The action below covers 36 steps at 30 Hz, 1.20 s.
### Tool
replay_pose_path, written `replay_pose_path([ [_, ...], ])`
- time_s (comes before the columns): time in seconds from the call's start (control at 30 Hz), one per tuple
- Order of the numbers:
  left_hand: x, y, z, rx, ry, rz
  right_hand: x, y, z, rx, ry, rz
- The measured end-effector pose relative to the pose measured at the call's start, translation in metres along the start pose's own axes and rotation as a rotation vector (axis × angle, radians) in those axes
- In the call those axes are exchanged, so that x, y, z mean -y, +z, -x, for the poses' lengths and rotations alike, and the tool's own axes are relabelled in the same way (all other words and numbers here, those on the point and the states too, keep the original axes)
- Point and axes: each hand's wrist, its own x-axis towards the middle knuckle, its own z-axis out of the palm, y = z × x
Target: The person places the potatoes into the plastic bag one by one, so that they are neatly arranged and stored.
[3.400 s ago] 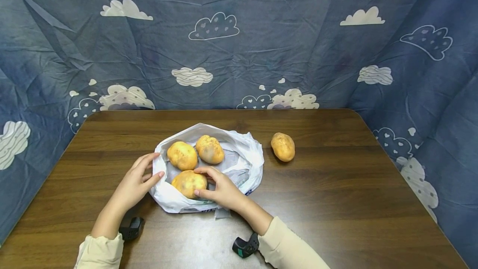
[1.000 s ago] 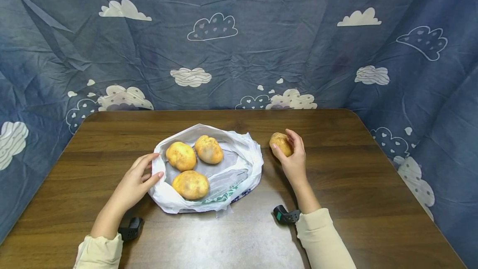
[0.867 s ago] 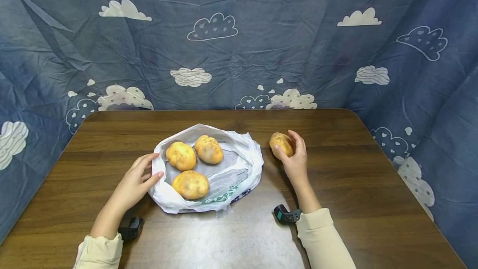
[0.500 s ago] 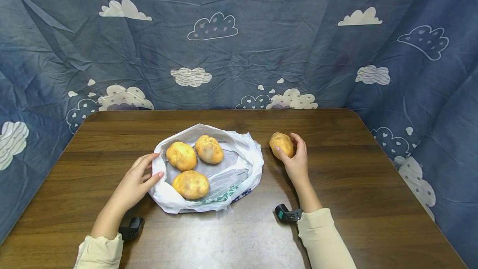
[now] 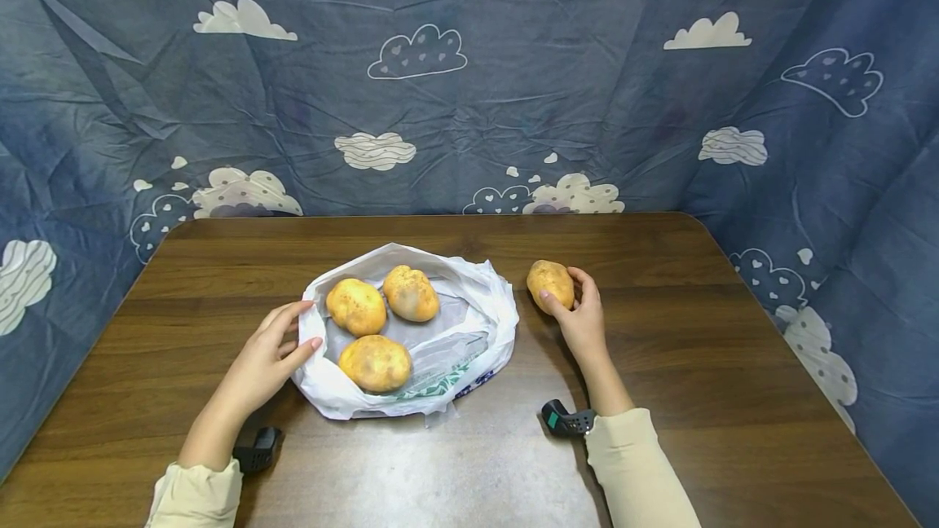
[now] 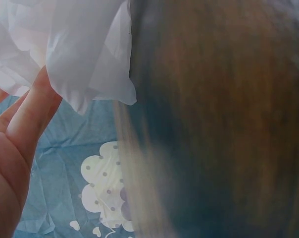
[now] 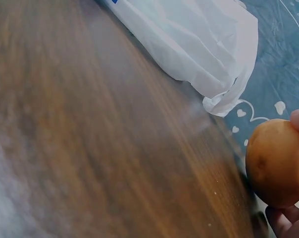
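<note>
A white plastic bag (image 5: 502, 328) lies with its mouth spread wide, and three yellow-brown potatoes sit in it: one at the left (image 5: 355, 306), one at the back (image 5: 411, 293) and one in front (image 5: 375, 363). My left hand (image 5: 260, 361) holds the bag's left rim; in the left wrist view its fingers (image 6: 33, 101) meet the thin plastic, which hides the tips. To the right of the bag, my right hand (image 5: 583, 320) grips another potato (image 5: 548, 282) between thumb and fingers. In the right wrist view that potato (image 7: 273, 161) is partly cut off at the edge.
A brown wooden table (image 5: 704, 365) carries everything. Behind it and to the right hangs a blue cloth (image 5: 469, 121) with white cloud prints. Black wrist devices sit on the left wrist (image 5: 258, 450) and the right wrist (image 5: 566, 419).
My right hand has left the front potato in the bag and gone right to the outer potato. Lately its fingers have shifted down that potato's side. The left hand stays at the rim.
</note>
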Motion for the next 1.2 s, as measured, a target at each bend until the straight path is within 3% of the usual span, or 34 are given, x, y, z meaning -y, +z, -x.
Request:
replay_pose_path([
  [0.3,0.002,0.000,-0.001,0.001,0.009,-0.006,0.005,-0.001,0.001,-0.010,-0.011,-0.027],
  [0.57,-0.001,0.000,0.000,0.003,-0.003,0.007,0.037,0.000,0.012,0.011,-0.068,-0.050],
  [0.87,-0.002,0.000,0.000,-0.002,-0.003,0.015,0.044,0.004,0.014,0.007,-0.139,-0.112],
  [1.2,-0.003,-0.002,0.000,0.015,-0.023,0.013,0.063,0.016,0.022,0.078,-0.191,-0.175],
])
